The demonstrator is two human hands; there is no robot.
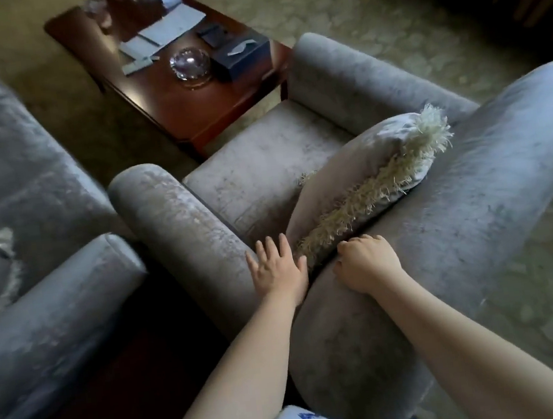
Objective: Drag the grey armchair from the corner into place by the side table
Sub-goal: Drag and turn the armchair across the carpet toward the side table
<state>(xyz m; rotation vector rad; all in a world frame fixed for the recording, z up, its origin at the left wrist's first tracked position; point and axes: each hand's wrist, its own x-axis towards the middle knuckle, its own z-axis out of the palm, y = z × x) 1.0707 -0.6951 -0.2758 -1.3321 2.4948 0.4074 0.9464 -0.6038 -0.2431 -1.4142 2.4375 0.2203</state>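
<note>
Close beside the dark red-brown wooden surface (188,112) sits the grey velvet armchair (467,201), a fringed grey cushion (366,164) propped in its seat. On the surface, a black tissue box (240,56) shows a tissue, next to a clear glass bowl (189,64). The left grip (278,271) lies wide and flat on the armrest, the right grip (367,261) curls onto the backrest, and a grey sofa (20,152) crowds the left.

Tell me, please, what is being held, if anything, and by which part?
The grey armchair: the right hand grips the top of its backrest, fingers curled; the left hand only rests flat where armrest meets back.
</note>
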